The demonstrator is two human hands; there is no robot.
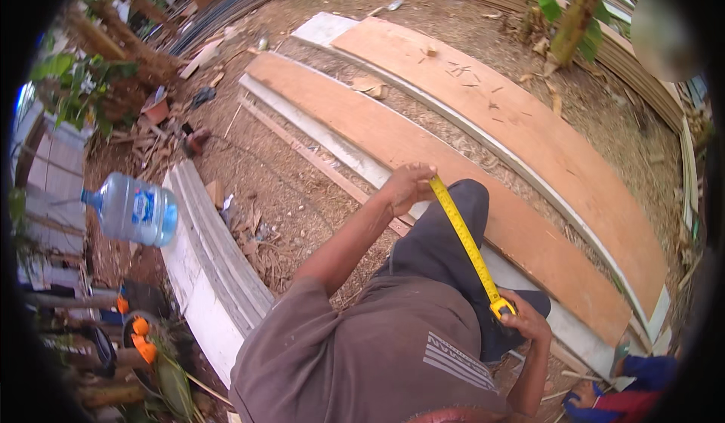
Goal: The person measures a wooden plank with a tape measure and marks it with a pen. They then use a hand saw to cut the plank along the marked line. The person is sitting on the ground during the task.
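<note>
A yellow tape measure (470, 245) is stretched between my two hands, its blade pulled out and slanting across my bent knee. My left hand (410, 187) pinches the far end of the blade between the fingertips. Around the yellow case, at the near end of the blade, my right hand (527, 319) is closed. Just beneath lies a long brown plywood strip (362, 125), resting along a pale board (317, 136). Beyond it, a wider plywood panel (513, 121) carries scattered small dark sticks or scraps.
A large blue water bottle (136, 210) lies on stacked grey-white boards (215, 272) at left. Orange-handled tools (142, 338) sit lower left. Another person's hand (583, 394) and blue sleeve (651, 374) show at lower right. A tree trunk (578, 19) stands at far right.
</note>
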